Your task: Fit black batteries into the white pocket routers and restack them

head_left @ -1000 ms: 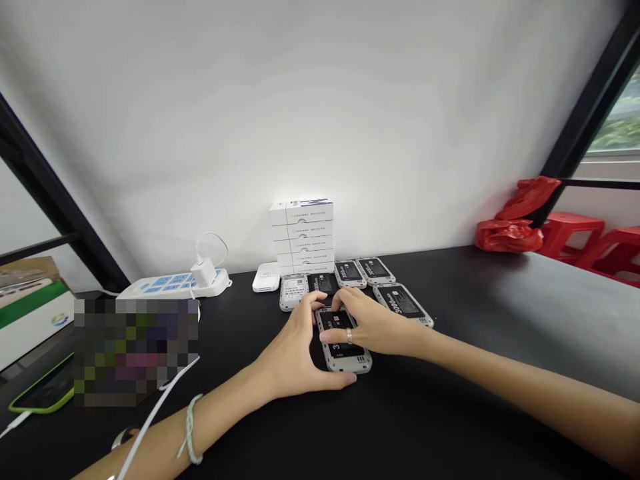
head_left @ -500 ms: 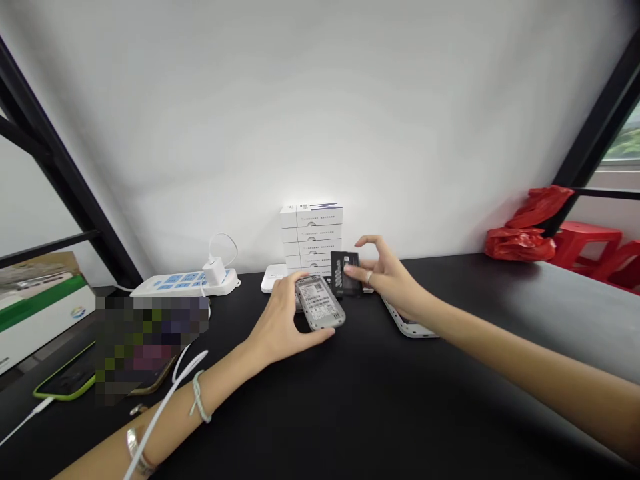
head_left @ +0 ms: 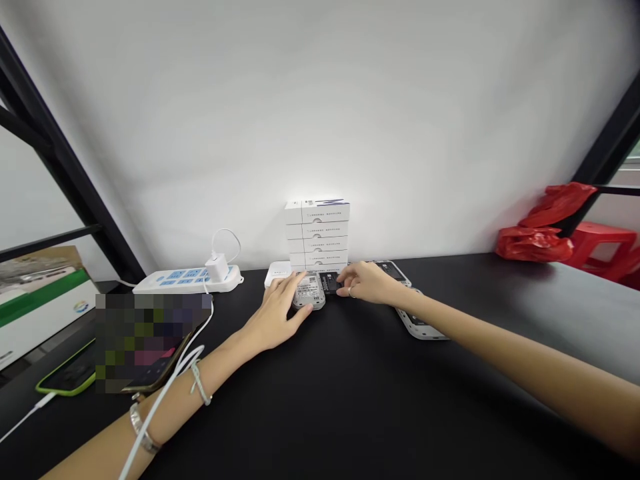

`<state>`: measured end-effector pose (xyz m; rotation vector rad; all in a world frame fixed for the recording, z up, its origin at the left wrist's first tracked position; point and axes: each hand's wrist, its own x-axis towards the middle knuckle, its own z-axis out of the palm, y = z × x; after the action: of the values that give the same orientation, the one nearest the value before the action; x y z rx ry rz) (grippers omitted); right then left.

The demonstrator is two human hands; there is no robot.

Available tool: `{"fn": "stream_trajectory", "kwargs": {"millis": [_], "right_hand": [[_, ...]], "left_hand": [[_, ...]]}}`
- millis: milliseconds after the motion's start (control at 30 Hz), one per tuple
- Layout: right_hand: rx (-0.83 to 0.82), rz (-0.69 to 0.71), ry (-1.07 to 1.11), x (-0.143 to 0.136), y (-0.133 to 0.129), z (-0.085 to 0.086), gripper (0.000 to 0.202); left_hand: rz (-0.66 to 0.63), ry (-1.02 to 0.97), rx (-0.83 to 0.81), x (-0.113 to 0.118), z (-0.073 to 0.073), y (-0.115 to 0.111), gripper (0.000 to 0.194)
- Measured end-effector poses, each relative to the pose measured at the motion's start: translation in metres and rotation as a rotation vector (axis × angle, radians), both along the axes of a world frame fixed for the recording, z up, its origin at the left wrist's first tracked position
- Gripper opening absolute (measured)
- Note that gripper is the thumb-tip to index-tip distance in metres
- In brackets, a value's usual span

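My left hand [head_left: 280, 310] spans a small white electronic device [head_left: 309, 291], fingers at its far left edge and thumb at its near edge. The device lies on the black table with its back off, baring a recess with a printed label. Just to its right, my right hand [head_left: 367, 283] pinches a flat black battery [head_left: 329, 283] by its right end, low over the table. The battery's left edge is close beside the device; whether they touch I cannot tell. Under and beyond my right forearm lies another opened white device [head_left: 425, 330], partly covered. Behind it is a further one [head_left: 393, 270].
White boxes [head_left: 320, 233] are stacked against the wall, with a white device [head_left: 277, 272] beside them. To the left are a power strip [head_left: 187, 280] with a charger [head_left: 217, 268], a green-cased phone [head_left: 67, 373] and a white cable [head_left: 165, 403] crossing my left forearm. Red bags [head_left: 535, 243] lie far right.
The device in my left hand has come down from a tilted position to lie flatter, farther from me. My right hand has lowered the battery and turned it beside the device.
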<state>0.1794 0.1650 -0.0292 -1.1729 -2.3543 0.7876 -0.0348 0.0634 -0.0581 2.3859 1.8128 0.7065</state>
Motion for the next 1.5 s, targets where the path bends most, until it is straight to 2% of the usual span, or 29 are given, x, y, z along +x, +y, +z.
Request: {"fn": "stream_trajectory", "kwargs": {"millis": [100,167,267,367,533,900,1033,1133,1267,1367,1500], "right_hand": [[0.111,0.032,-0.035,0.002,0.002,-0.004,0.039],[0.25,0.137,-0.056,0.003,0.003,-0.009,0.044],[0.454,0.267,-0.125,0.005,0.005,-0.015,0.034],[0.481,0.265,-0.146,0.007,0.007,-0.018,0.029],[0.506,0.252,-0.156,0.004,0.008,-0.02,0.035],[0.761,0.248,-0.334,0.002,0.0,-0.016,0.034],[0.696,0.209,-0.303,0.008,0.003,-0.022,0.037],[0.556,0.194,-0.248,0.012,0.007,-0.023,0.043],[0.378,0.217,-0.174,0.022,0.017,-0.006,0.049],[0.306,0.172,-0.211,0.035,0.034,0.009,0.07],[0.16,0.122,-0.4,0.043,0.06,0.01,0.101]], "left_hand": [[0.009,0.021,0.008,0.001,0.002,0.0,0.058],[0.03,0.034,0.002,0.003,0.003,0.0,0.058],[0.048,0.049,-0.012,0.005,0.002,-0.001,0.058],[0.062,0.057,-0.023,0.005,0.001,-0.001,0.058],[0.07,0.051,-0.025,0.005,0.001,0.0,0.057],[0.044,0.031,0.003,0.003,-0.002,0.0,0.054],[0.025,0.035,0.004,0.004,-0.001,0.001,0.054],[0.021,0.047,0.014,0.004,-0.001,0.001,0.054],[0.032,0.051,0.015,0.004,-0.001,0.001,0.054],[0.024,0.046,0.034,0.005,0.0,-0.001,0.054],[0.043,0.042,0.087,0.008,0.002,-0.004,0.053]]}}
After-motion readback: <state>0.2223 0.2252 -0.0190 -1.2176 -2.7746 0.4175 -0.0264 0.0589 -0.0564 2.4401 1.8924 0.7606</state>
